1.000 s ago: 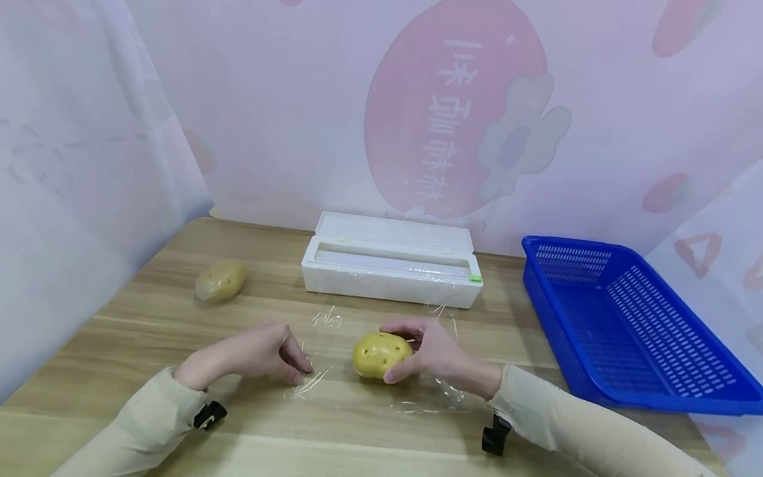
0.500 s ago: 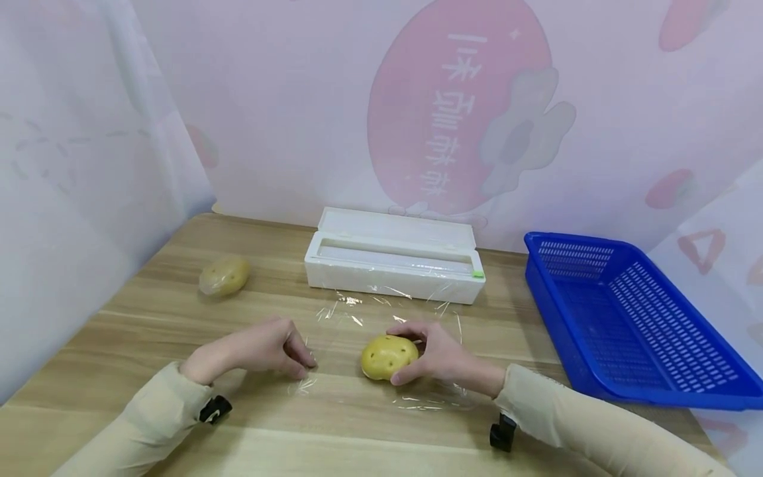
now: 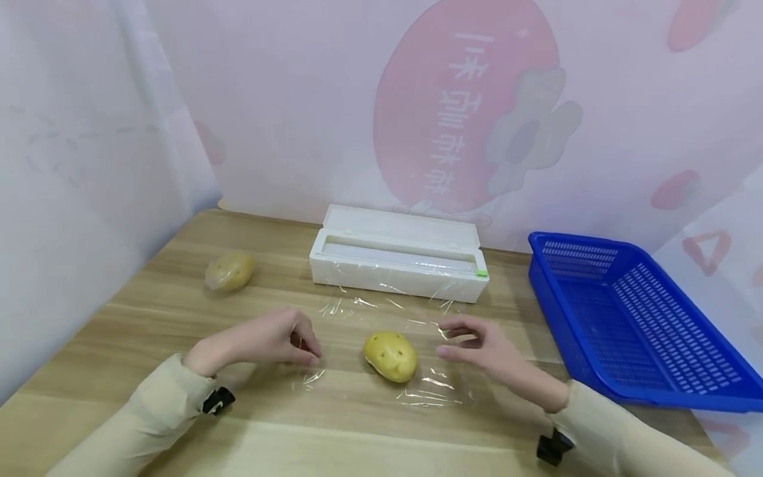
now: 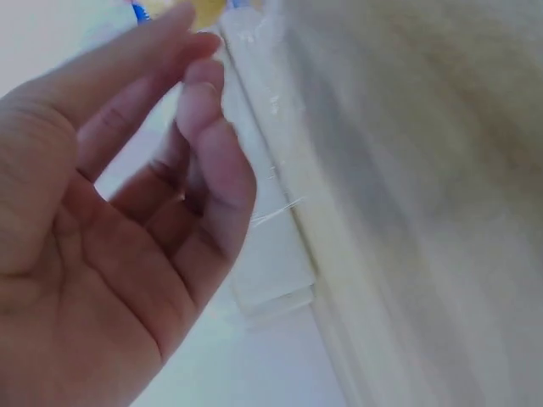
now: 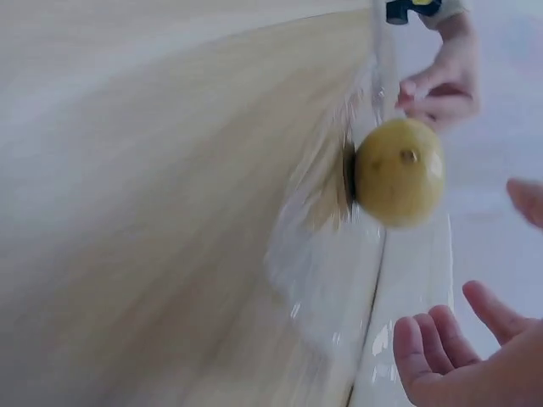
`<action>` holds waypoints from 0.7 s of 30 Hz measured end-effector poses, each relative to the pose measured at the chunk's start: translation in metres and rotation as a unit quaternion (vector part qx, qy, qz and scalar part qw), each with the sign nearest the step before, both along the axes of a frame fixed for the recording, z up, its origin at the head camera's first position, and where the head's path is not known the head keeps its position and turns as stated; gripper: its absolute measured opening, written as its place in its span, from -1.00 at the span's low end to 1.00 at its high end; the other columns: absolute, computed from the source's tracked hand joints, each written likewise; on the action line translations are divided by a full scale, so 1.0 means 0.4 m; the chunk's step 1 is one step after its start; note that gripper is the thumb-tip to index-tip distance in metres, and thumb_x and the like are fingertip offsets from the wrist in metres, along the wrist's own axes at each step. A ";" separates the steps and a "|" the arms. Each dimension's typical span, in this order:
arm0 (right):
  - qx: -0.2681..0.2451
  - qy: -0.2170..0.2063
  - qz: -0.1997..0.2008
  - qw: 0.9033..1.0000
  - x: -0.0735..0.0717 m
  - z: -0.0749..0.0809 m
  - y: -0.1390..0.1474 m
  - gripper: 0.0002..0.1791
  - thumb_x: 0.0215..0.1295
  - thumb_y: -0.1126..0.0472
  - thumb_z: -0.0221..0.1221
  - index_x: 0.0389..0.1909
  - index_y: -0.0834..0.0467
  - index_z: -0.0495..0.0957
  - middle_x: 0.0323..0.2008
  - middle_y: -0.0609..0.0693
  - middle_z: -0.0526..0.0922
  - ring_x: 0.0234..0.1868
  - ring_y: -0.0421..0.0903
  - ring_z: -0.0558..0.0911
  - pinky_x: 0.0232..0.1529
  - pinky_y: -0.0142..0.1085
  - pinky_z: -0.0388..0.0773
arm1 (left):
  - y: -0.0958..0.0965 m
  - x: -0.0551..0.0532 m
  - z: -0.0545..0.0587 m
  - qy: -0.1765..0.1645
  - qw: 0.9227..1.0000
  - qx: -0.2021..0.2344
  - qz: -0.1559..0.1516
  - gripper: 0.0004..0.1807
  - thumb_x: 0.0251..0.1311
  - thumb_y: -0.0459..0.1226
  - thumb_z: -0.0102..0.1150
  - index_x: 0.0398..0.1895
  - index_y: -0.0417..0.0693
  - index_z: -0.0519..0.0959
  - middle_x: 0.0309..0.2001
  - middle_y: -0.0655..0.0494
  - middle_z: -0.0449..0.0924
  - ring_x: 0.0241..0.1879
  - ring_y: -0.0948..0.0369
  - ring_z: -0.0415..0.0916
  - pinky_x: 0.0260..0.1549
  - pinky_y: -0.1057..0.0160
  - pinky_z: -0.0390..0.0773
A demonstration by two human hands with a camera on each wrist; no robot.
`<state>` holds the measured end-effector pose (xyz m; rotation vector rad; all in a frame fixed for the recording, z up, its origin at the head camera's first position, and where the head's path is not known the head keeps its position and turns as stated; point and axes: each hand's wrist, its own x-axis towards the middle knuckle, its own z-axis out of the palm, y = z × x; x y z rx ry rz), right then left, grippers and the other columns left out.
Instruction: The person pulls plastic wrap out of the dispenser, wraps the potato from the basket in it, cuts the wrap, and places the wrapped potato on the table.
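A yellow potato lies on a sheet of clear cling film spread over the table. My left hand is left of the potato, thumb and fingertips pinching the film's left edge, where creases gather. In the left wrist view, that hand's fingers are bent towards the thumb. My right hand is just right of the potato, apart from it, fingers loosely bent with nothing between them. The right wrist view shows a gap between the potato and the right hand.
Behind the film stands a white cling film box, lid up, roll inside, the film running out over its front. Another potato, glossy as if wrapped, lies at the back left. A blue perforated basket stands on the right of the wooden table.
My right hand has let go of the potato and moved away to the right. The potato has turned slightly and now lies free. My left hand stays at the film's left edge.
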<state>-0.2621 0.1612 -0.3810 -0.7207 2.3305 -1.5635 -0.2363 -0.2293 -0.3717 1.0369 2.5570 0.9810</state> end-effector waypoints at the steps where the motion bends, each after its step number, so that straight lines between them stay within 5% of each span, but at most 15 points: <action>1: 0.001 0.000 -0.007 1.000 0.002 -0.003 0.023 -0.45 0.15 0.18 0.42 0.10 0.36 0.53 0.05 0.28 0.57 0.05 0.20 0.55 0.02 -0.17 0.55 | 0.002 0.001 0.002 -0.001 1.000 0.000 -0.003 -0.94 0.04 -0.29 0.48 -0.40 -0.02 0.77 -0.47 0.34 0.60 -0.48 0.36 0.49 -0.49 0.34 0.55; 5: 0.019 -0.008 0.011 1.000 0.006 -0.028 0.102 -0.55 0.09 0.26 0.45 -0.03 0.38 0.59 -0.12 0.26 0.65 -0.12 0.11 0.63 -0.12 -0.28 0.60 | 0.009 0.015 0.003 -0.023 0.999 -0.028 -0.010 -0.83 -0.12 -0.21 0.58 -0.48 0.07 0.71 -0.48 0.28 0.59 -0.47 0.34 0.49 -0.46 0.33 0.55; 13: 0.054 0.067 0.145 0.986 0.009 -0.065 0.162 -0.57 -0.12 0.25 0.56 -0.17 0.19 0.67 -0.22 0.12 0.65 -0.34 0.04 0.60 -0.36 -0.25 0.60 | 0.023 0.023 -0.004 -0.049 0.996 -0.066 -0.026 -0.73 -0.24 -0.28 0.60 -0.55 0.07 0.61 -0.53 0.24 0.56 -0.52 0.38 0.43 -0.49 0.34 0.49; 21: 0.080 0.117 0.175 0.974 0.006 -0.077 0.157 -0.74 -0.05 0.18 0.53 -0.30 0.05 0.72 -0.31 -0.05 0.62 -0.37 -0.04 0.55 -0.45 -0.29 0.53 | 0.027 0.032 -0.013 -0.054 0.996 -0.061 -0.040 -0.77 -0.12 -0.38 0.53 -0.57 0.10 0.64 -0.54 0.33 0.58 -0.53 0.41 0.47 -0.51 0.36 0.52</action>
